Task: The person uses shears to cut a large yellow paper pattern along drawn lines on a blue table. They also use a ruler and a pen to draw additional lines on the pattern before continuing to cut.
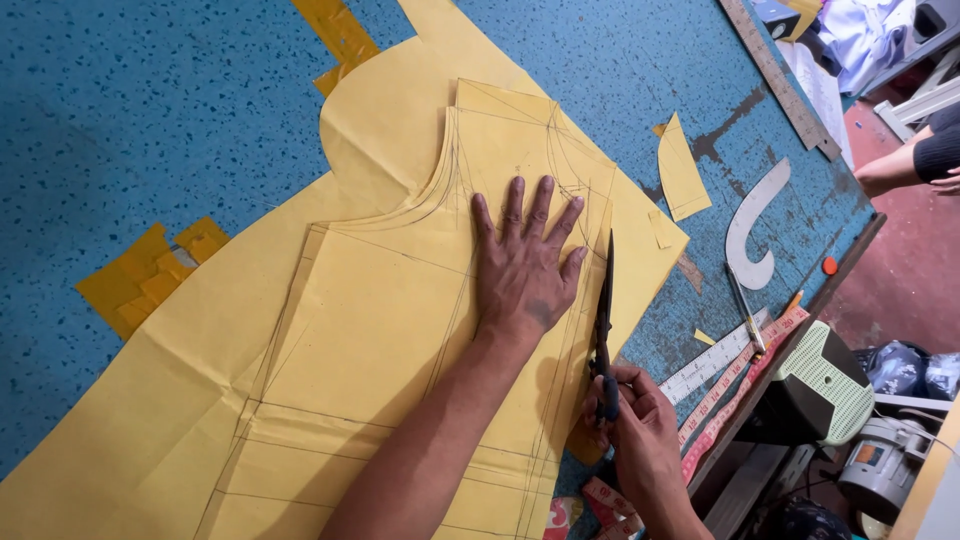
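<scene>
My left hand (525,265) lies flat on the yellow paper pattern (400,330). My fingers (513,205) are spread wide apart, like a fan, and they point away from me. My palm presses the paper down. I am not gripping anything with this hand, it just rests on top.

My right hand (635,420) holds the black scissors (604,320). My fingers are curled tight around the handles, close to me. The blades point away from me and look nearly closed, though I cannot tell for sure. They sit along the right edge of the pattern, just beside my left thumb.

The pattern is a folded yellow sheet with thin pencil lines on it. It lies on a bigger yellow sheet (390,120), and both lie on the blue speckled table (130,110).

To the right of the paper is a small yellow scrap (682,170) with a curved edge. Near it lies a white curved ruler (755,225). A long straight ruler (780,80) lies at the far right of the table. Near my right hand are a white ruler (715,362) and a pink measuring tape (735,390), side by side at the table edge. A pencil (745,310) lies just above them.

Another person's arm (915,160) shows at the far right, away from the table.
</scene>
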